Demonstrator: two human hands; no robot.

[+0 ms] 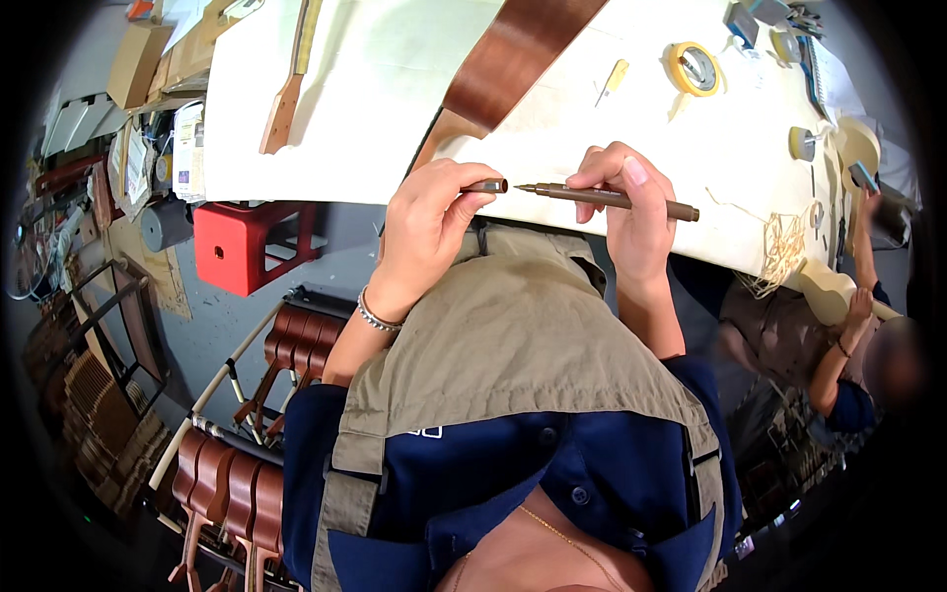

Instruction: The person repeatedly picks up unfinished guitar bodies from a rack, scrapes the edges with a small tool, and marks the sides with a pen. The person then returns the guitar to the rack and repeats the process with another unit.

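Observation:
Between the thumb and fingers of my left hand is a small dark brown pen cap, its open end facing right. My right hand grips a slim brown marker pen like a writing tool. The pen's bare pointed tip aims left, a short gap from the cap's mouth. Just beyond my left hand, a reddish-brown wooden instrument body, like a small guitar's, lies on the pale-covered worktable. Part of it is hidden behind that hand.
A yellow tape roll and a yellow-handled tool lie far right. A wooden neck rests far left. Left below the table stand a red stool and racked brown instrument bodies. At right, a co-worker holds a pale wooden piece.

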